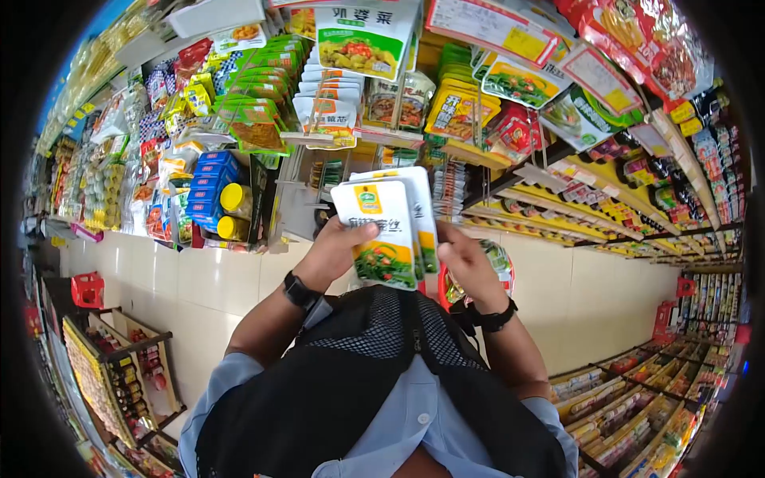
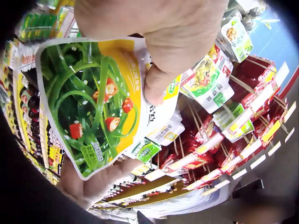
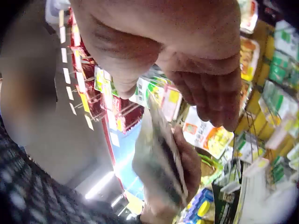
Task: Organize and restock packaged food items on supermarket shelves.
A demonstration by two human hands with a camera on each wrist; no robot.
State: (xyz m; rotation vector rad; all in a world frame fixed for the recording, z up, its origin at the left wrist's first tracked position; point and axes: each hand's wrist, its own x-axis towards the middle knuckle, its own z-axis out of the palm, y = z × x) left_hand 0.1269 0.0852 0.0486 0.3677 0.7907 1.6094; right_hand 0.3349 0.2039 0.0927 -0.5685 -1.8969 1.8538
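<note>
My left hand [image 1: 339,248] grips several flat white food pouches [image 1: 374,231], thumb across the front one and fingers behind. They are fanned slightly, so the rear pouch shows above and to the right. In the left wrist view the front pouch [image 2: 93,107] carries a picture of green strands with red chili pieces and a yellow band. Close to the pouches' right edge is my right hand [image 1: 472,267]. The right wrist view has this hand [image 3: 173,51] with thumb and fingers spread apart, nothing between them, and the pouches seen edge-on below it.
Shelves of hanging packets [image 1: 327,111] stand in front, with price tags [image 1: 494,30] overhead. Blue boxes [image 1: 213,187] and yellow-lidded jars [image 1: 233,211] are at the left. A red basket [image 1: 511,279] is low behind the right hand. Tiled floor [image 1: 183,279] lies behind.
</note>
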